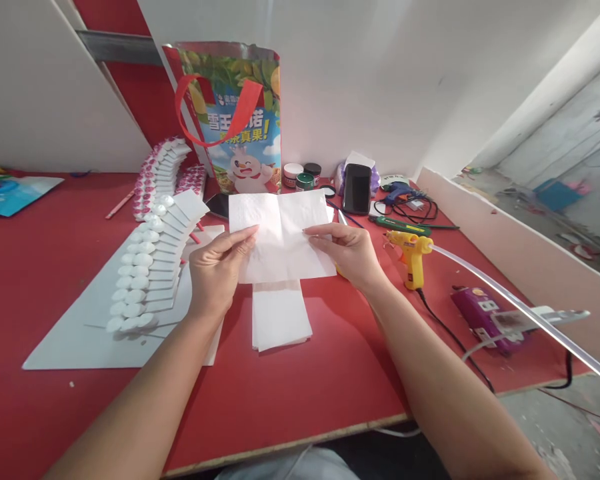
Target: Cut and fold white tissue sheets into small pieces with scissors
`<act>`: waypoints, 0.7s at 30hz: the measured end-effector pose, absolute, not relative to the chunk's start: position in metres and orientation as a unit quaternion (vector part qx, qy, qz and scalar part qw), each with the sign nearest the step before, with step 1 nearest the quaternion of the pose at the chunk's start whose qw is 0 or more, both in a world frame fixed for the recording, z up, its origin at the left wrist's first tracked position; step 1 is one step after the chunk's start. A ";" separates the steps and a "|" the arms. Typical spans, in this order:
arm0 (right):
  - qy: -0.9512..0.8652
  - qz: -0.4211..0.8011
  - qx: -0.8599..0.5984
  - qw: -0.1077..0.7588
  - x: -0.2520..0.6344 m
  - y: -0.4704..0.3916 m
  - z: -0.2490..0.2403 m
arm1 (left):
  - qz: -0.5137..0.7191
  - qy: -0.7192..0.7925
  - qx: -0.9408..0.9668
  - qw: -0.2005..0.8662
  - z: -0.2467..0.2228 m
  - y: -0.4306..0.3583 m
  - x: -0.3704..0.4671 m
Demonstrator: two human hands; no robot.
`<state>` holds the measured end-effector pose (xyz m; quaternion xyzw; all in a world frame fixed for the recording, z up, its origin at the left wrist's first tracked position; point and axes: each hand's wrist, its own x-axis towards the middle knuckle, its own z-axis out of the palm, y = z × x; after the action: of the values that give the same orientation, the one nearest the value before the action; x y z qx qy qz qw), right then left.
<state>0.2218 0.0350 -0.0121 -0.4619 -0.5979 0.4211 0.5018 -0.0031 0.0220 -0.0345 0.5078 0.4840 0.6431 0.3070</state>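
Note:
A thin white paper napkin [285, 247], creased down its middle, is spread between my two hands above the table. My left hand [220, 267] pinches its left side between thumb and fingers. On the right side, my right hand [347, 253] pinches it the same way. Below the napkin lies a small stack of folded white napkins [281, 320] on the red table [300, 393]. Left of my left hand, a curved white piece with rows of white oval tips [140, 267] rests on a white board [85, 320].
A yellow glue gun [413, 257] with a long clear glue stick stands at right, near a purple pack [485, 317]. Behind are a shopping bag [245, 147], small paint jars [305, 180], a black phone [357, 189] and a green-handled tool [405, 227]. Pink-tipped pieces [155, 177] stand back left.

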 end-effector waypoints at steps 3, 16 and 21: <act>-0.616 0.403 -0.455 0.500 0.226 0.037 -0.010 | 0.626 0.477 0.533 0.312 -0.032 0.021 -0.004; -0.623 0.368 -0.461 0.514 0.235 0.040 -0.005 | 0.575 0.472 0.628 0.229 -0.028 0.020 -0.010; -0.666 0.309 -0.465 0.495 0.238 0.041 -0.006 | 0.538 0.480 0.677 0.151 -0.026 0.020 -0.012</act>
<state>0.2377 0.0407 -0.0056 -0.4647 -0.6657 0.3090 0.4954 -0.0115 0.0201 -0.0262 0.6766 0.4798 0.5378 0.1507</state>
